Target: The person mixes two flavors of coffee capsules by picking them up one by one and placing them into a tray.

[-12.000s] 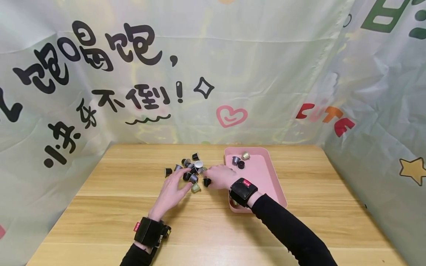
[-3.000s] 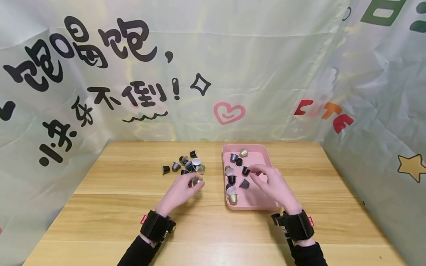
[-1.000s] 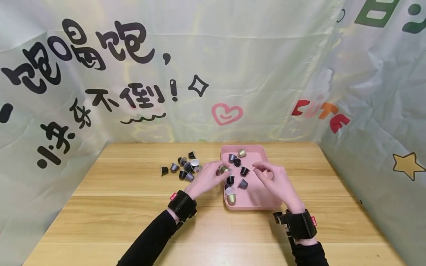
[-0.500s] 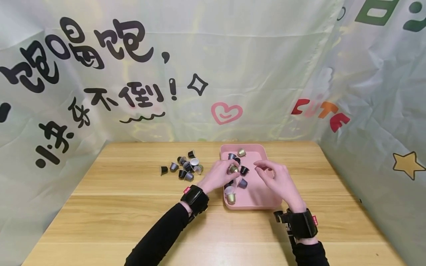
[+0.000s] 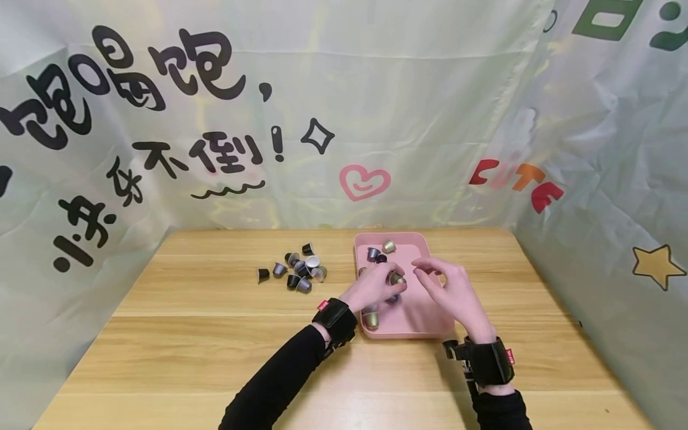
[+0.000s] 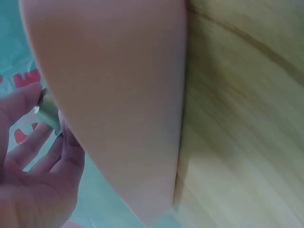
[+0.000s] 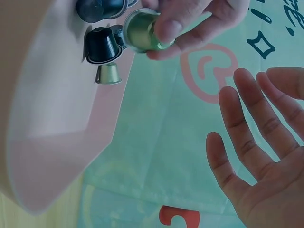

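In the head view my left hand (image 5: 371, 286) pinches a greenish-gold coffee capsule (image 5: 396, 279) between thumb and fingers, above the pink tray (image 5: 424, 316). The right wrist view shows that capsule (image 7: 140, 31) tipped on its side, foil rim toward the tray. My right hand (image 5: 450, 294) hovers over the tray's right side, fingers loosely bent and nothing in them. Inside the tray lie several capsules, among them a pale gold one (image 5: 389, 245) at the far end, a blue-grey one (image 5: 373, 254) and another gold one (image 5: 372, 321) near the front. My left hand covers some of the others.
Left of the tray, a loose cluster of black, grey and blue-grey capsules lies on the wooden table (image 5: 188, 334), with a single black capsule (image 5: 263, 275) at its left edge. A printed cloth (image 5: 430, 119) hangs behind the table.
Over the last second my left hand has carried the gold capsule rightward from the tray's left edge to its middle. Earlier, my right hand let go of a black capsule there; it now stays nearly still.
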`<state>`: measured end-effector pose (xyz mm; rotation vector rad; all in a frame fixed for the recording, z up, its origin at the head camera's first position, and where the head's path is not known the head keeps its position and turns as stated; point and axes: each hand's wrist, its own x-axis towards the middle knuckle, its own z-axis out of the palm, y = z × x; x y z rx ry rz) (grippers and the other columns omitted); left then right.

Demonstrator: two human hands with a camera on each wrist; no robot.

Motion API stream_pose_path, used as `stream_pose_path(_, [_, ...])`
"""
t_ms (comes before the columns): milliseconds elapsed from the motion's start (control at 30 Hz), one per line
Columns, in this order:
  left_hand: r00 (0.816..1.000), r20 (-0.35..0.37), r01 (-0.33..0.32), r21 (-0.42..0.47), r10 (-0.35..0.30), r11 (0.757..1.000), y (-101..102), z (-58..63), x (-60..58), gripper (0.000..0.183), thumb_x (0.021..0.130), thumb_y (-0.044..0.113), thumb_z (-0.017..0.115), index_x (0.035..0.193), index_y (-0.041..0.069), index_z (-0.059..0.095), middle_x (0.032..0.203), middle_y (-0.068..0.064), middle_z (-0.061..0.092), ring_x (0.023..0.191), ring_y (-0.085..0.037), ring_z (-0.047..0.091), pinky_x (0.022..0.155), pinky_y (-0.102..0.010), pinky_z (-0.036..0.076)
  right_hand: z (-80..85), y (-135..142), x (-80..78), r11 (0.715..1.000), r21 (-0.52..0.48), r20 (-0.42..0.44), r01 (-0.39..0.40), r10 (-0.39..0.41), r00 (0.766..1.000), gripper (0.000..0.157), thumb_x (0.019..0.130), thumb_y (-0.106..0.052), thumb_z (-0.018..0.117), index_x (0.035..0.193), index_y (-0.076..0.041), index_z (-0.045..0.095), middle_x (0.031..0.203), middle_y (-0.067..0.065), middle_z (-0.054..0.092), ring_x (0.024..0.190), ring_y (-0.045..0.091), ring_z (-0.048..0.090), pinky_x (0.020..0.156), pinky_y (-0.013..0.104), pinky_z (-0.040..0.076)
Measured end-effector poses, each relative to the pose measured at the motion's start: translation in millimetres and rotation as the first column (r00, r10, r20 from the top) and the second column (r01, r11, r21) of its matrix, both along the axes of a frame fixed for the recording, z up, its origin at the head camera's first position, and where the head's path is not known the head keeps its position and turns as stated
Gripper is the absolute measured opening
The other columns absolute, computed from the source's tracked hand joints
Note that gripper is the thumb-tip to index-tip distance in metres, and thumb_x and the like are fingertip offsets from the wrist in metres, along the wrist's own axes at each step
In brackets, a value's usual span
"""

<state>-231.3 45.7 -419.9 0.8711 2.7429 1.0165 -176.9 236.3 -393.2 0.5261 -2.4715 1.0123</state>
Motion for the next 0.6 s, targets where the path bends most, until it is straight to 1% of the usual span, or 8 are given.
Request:
stream_pose_path(133, [0.999, 0.044, 0.020, 0.047, -0.022, 0.999, -1, -1.0, 2.5, 0.035, 0.095, 0.021, 0.069, 0.128, 0.008, 0.065, 0.110, -0.008, 0.076, 0.095, -0.012, 0.070, 0.084, -0.019, 0.054, 0.0, 0, -0.1, 1.000, 0.003, -0.006, -0.006, 0.006, 1.000, 0.019, 0.093, -0.007, 0.068, 0.112, -0.005, 0.073, 0.094, 0.006, 0.076, 0.085, 0.003, 0.062, 0.076, 0.020, 0.047])
stream_pose_path(233, [0.999, 0.045, 0.020, 0.105, -0.025, 0.994, -6, -2.9, 4.2, 0.036, 0.095, 0.015, 0.069, 0.129, 0.008, 0.064, 0.113, -0.012, 0.075, 0.099, -0.016, 0.072, 0.086, -0.019, 0.056, 0.1, -1, -0.2, 1.000, 0.002, 0.000, -0.009, 0.009, 1.000, 0.019, 0.094, -0.008, 0.068, 0.112, -0.005, 0.073, 0.095, 0.006, 0.076, 0.086, 0.004, 0.063, 0.078, 0.024, 0.050])
stream_pose_path(300, [0.998, 0.059, 0.015, 0.154, -0.024, 0.988, -12, -3.5, 6.0, 0.034, 0.094, 0.013, 0.069, 0.128, 0.007, 0.064, 0.113, -0.013, 0.075, 0.096, -0.018, 0.072, 0.083, -0.019, 0.057, 0.4, -2, -0.2, 1.000, 0.001, 0.012, -0.008, 0.008, 1.000, 0.020, 0.095, -0.008, 0.067, 0.113, -0.004, 0.073, 0.096, 0.006, 0.076, 0.087, 0.005, 0.063, 0.078, 0.030, 0.052])
stream_pose_path(367, [0.998, 0.064, 0.004, 0.183, -0.016, 0.983, -19, -3.6, 8.2, 0.033, 0.094, 0.013, 0.069, 0.126, 0.006, 0.065, 0.110, -0.012, 0.075, 0.092, -0.017, 0.072, 0.080, -0.019, 0.056, 0.7, -3, -0.1, 1.000, 0.000, 0.026, -0.008, 0.008, 1.000, 0.020, 0.095, -0.009, 0.066, 0.113, -0.004, 0.073, 0.097, 0.007, 0.076, 0.088, 0.006, 0.064, 0.079, 0.034, 0.054])
stream_pose_path(467, [0.995, 0.096, -0.014, 0.223, -0.008, 0.975, -31, -0.8, 13.1, 0.032, 0.094, 0.012, 0.068, 0.125, 0.004, 0.066, 0.107, -0.011, 0.075, 0.087, -0.016, 0.071, 0.076, -0.019, 0.056, 1.9, -3, 1.4, 1.000, 0.002, 0.040, -0.010, 0.010, 0.999, 0.020, 0.095, -0.009, 0.066, 0.113, -0.005, 0.073, 0.098, 0.007, 0.076, 0.088, 0.007, 0.064, 0.077, 0.030, 0.053])
stream_pose_path(600, [0.994, 0.104, -0.040, 0.249, 0.015, 0.968, -49, 2.5, 18.5, 0.030, 0.096, 0.012, 0.066, 0.125, 0.005, 0.066, 0.107, -0.009, 0.075, 0.086, -0.013, 0.067, 0.075, -0.019, 0.055, 2.2, -4, 2.7, 1.000, 0.007, 0.063, -0.009, 0.009, 0.998, 0.019, 0.096, -0.010, 0.066, 0.113, -0.008, 0.073, 0.098, 0.006, 0.076, 0.089, 0.009, 0.064, 0.076, 0.022, 0.049])
